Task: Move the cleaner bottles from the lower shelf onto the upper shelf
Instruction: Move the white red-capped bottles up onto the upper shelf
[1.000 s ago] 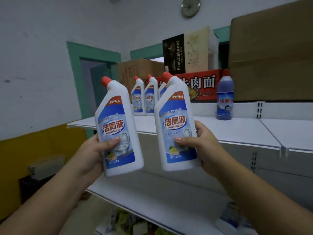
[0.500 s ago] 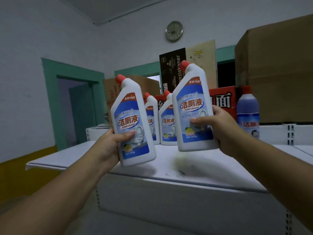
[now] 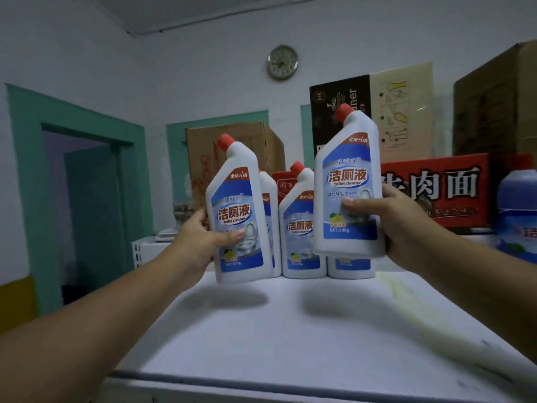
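Head view: 2 cleaner bottles off the surface, upright above the upper shelf [image 3: 290, 330]. Left hand [image 3: 200, 242] wraps left bottle [image 3: 239, 222] at mid-body; right hand [image 3: 398, 222] wraps right bottle [image 3: 347, 184], carried higher. Upright grip likely serves setting them straight down before the standing row [image 3: 300, 228]. Red carton [image 3: 436, 187] behind.
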